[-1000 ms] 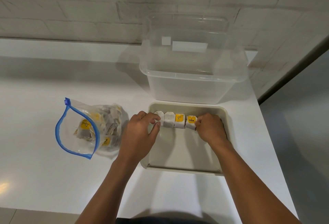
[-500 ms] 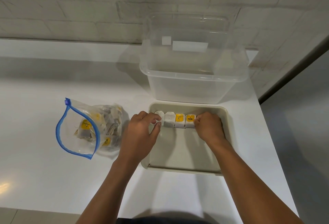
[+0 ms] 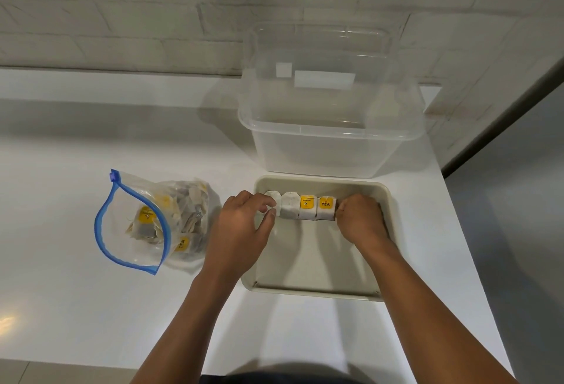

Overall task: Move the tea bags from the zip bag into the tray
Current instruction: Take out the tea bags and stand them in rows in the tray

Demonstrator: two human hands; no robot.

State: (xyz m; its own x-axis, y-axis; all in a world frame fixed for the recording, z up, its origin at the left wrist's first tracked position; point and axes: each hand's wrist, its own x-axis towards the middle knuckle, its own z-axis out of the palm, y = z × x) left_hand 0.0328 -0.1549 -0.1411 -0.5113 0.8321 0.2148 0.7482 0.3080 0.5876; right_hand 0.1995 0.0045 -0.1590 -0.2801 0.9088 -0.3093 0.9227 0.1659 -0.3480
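A beige tray sits on the white counter with a short row of tea bags standing on edge near its far wall. My left hand pinches the leftmost tea bag between thumb and forefinger. My right hand is curled at the right end of the row, its thumb against the bag marked TEA; its fingertips are hidden. Left of the tray lies the clear zip bag with a blue zip, mouth open, holding several more tea bags.
A large clear plastic tub stands just behind the tray, against the white brick wall. The counter's right edge runs close beside the tray, with grey floor beyond. The front edge is near my body.
The TEA bag at the right end went from tilted to upright and flush with the row. My right hand shifted slightly left against it. My left hand has barely moved.
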